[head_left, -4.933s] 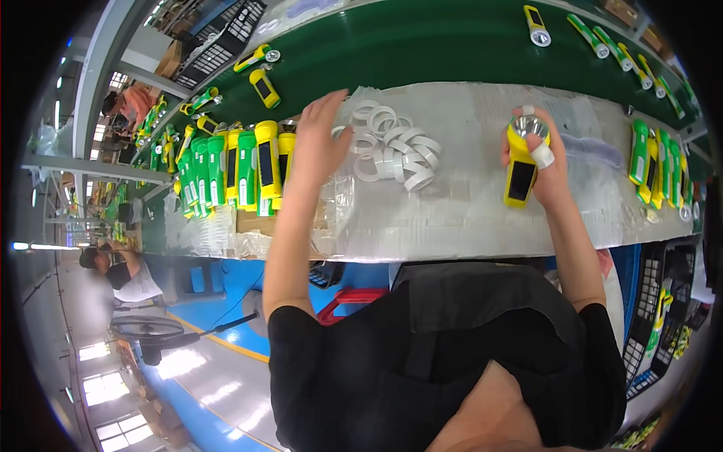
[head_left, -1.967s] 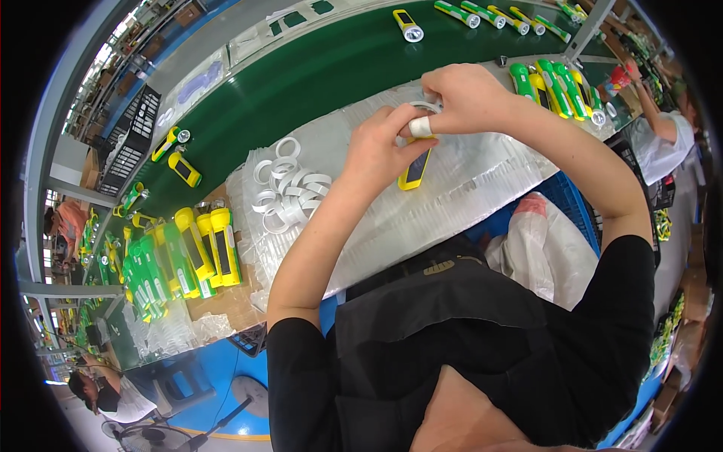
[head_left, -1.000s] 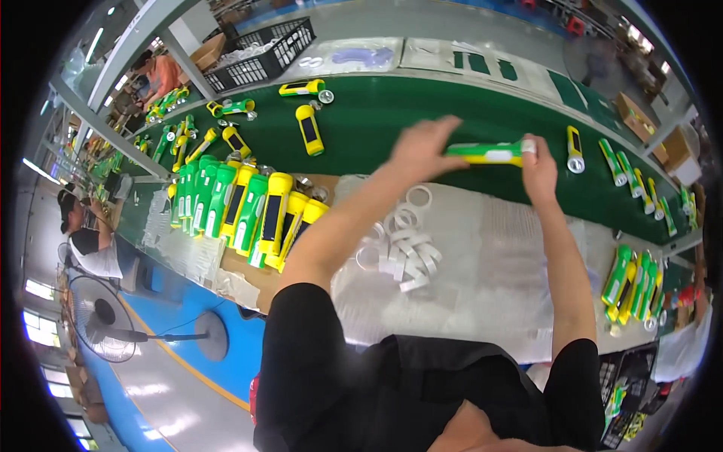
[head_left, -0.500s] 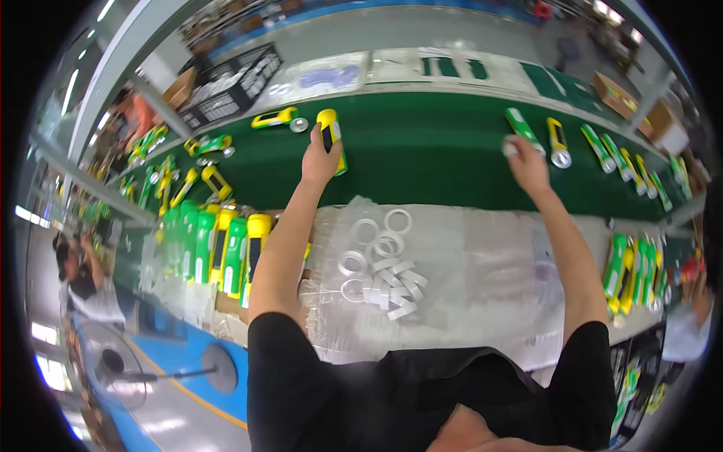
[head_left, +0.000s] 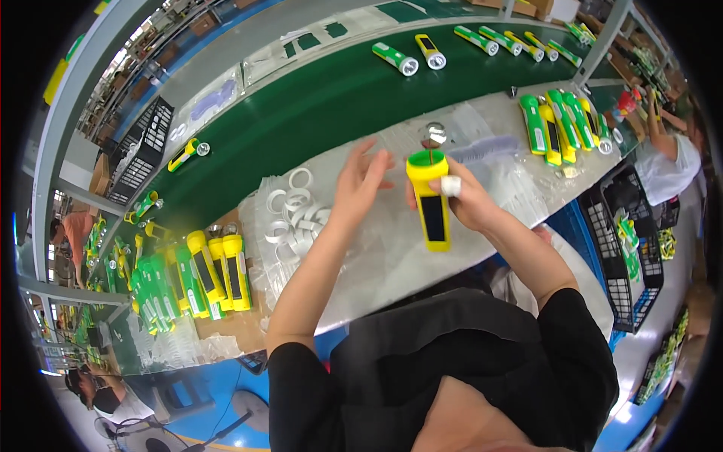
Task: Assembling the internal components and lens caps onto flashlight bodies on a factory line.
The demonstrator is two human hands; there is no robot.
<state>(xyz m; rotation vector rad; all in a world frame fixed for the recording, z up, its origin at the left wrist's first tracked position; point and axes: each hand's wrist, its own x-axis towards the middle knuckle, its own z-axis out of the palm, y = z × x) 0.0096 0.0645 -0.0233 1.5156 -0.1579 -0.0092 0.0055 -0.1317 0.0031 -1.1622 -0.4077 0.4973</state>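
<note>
1. And the right hand [head_left: 468, 199] wraps closed around the yellow flashlight [head_left: 434, 222], over the bench's [head_left: 373, 275] middle
2. Left hand [head_left: 363, 181], empty, fingers loosely spread, just left of it
3. Silver reflector [head_left: 433, 135] just beyond the flashlight's far end, white rings [head_left: 301, 216] heaped at left

The flashlight [head_left: 431, 211] looks smooth plastic, the reflector [head_left: 434, 135] glossy and metallic, the bench film [head_left: 520, 192] crinkled.

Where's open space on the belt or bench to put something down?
Widest: green belt, between the lone yellow flashlight at left and the green flashlight. Smaller: bench between white rings and the held yellow flashlight body. Crowded: bench's left and right ends, both packed with flashlights.
</note>
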